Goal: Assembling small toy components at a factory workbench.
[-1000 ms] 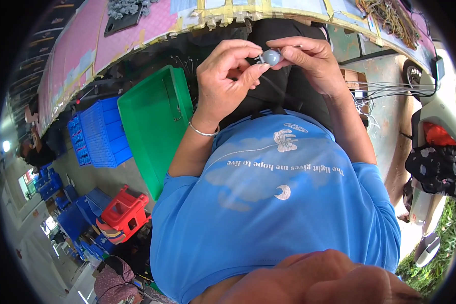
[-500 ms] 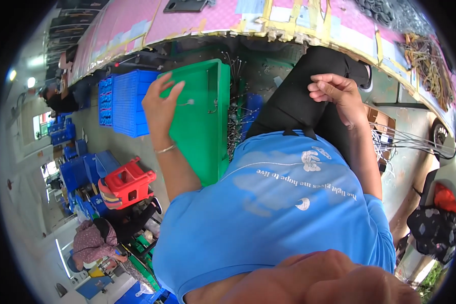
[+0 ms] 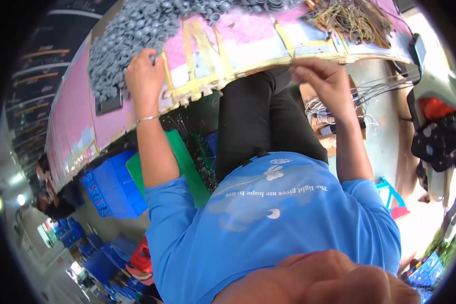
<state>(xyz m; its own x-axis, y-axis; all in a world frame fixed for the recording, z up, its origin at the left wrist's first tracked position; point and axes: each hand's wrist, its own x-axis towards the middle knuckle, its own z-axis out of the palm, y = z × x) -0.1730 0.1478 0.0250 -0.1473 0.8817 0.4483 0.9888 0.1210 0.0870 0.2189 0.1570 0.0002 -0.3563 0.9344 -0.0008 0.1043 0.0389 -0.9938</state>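
Observation:
At the edge of a heap of small grey round parts (image 3: 137,33) on the table is my left hand (image 3: 144,78). Its thumb and forefinger are curled close together; what lies between them cannot be told apart from the grey heap. My right hand (image 3: 327,86) hovers by the table's front edge, to the right of my knees. Its thumb and fingers are pinched together, and whatever they hold is too small to make out. A dark flat phone-like object (image 3: 109,104) lies beside the heap, near my left wrist.
A bundle of thin brownish wires (image 3: 357,20) lies on the taped pink tabletop (image 3: 238,30). Below the table, a green bin (image 3: 180,157) and blue crates (image 3: 119,185) stand at left. An open carton (image 3: 314,109) with white cables sits at right.
The view has turned toward the table. My left hand has gone from open above the green bin, with a small wired piece near it, to the grey heap. My right hand stays pinched, now by the table edge.

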